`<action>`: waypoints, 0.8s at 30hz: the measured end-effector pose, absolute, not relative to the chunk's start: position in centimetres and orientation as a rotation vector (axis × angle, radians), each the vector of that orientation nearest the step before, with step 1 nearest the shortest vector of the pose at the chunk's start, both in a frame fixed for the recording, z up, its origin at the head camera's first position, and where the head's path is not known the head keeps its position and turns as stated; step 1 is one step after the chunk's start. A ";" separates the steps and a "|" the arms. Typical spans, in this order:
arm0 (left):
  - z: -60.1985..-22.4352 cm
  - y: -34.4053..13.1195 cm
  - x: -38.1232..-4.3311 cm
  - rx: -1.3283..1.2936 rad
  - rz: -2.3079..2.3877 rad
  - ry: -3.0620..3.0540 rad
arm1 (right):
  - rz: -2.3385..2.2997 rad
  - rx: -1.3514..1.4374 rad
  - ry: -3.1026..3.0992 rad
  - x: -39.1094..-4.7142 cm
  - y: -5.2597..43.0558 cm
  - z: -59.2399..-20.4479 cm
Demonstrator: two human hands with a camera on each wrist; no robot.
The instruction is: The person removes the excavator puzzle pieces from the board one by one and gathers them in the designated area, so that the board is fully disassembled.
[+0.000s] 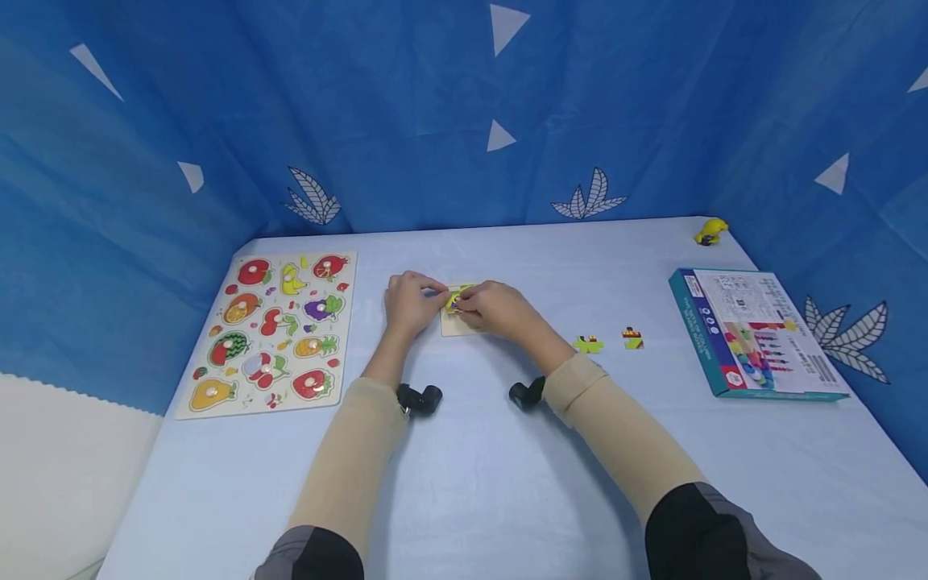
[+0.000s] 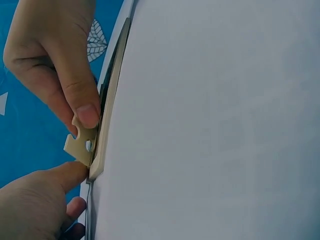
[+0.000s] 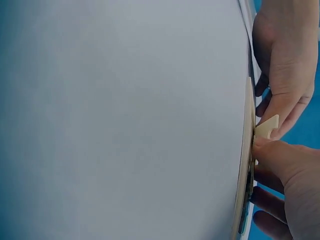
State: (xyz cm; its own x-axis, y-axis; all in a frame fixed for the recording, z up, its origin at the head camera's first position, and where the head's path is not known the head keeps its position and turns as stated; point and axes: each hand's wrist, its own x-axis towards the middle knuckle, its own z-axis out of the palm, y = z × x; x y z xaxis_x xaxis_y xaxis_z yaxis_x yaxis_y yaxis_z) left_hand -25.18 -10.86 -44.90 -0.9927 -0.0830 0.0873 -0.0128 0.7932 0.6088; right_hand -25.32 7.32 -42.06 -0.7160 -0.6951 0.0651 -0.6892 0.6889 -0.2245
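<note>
My right hand [image 1: 500, 310] pinches a wooden jigsaw piece [image 2: 80, 145] with a yellow printed face. The piece stands tilted above a small, pale puzzle board [image 1: 457, 326], which bears other yellow-printed pieces partly hidden by the hands. At the board's left edge is my left hand [image 1: 413, 302]; in the left wrist view the tip of a straight digit touches the board's corner beside the piece. Both hands meet over the board in the right wrist view. Two loose jigsaw pieces, one yellow-green [image 1: 589, 345] and one red and yellow [image 1: 633, 338], lie to the right.
A fruit peg puzzle [image 1: 246, 387] lies at the left of the table. On the right rests a teal-edged box [image 1: 761, 334], with a small yellow toy [image 1: 711, 231] at the back corner. Blue cloth [image 1: 420, 121] hangs behind the table.
</note>
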 end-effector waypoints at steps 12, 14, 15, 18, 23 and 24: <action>-44.9 -10.8 -25.3 0.081 -0.961 -2.868 | -0.197 -1.107 2.822 -24.8 7.2 -41.3; -44.9 -10.8 -25.3 0.085 -0.970 -2.863 | -0.179 -1.122 2.811 -24.7 7.3 -41.2; -45.0 -10.8 -25.2 0.085 -0.974 -2.861 | -0.152 -1.143 2.807 -24.7 7.4 -41.2; -45.2 -10.9 -25.2 0.085 -0.987 -2.852 | -0.143 -1.186 2.803 -24.6 7.5 -41.1; -45.5 -10.9 -25.0 0.078 -1.014 -2.822 | -0.247 -1.188 2.796 -24.5 7.7 -41.2; -45.5 -10.9 -24.9 0.074 -1.020 -2.814 | -0.269 -1.178 2.793 -24.5 7.8 -41.2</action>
State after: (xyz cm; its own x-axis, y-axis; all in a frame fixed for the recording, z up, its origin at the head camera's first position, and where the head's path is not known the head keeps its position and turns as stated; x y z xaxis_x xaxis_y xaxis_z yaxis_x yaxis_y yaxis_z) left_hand -24.91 -10.86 -45.51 -0.9879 -0.0963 0.1215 0.0040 0.7680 0.6405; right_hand -24.54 7.75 -41.22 -0.6963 -0.7174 -0.0219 -0.7001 0.6856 -0.1997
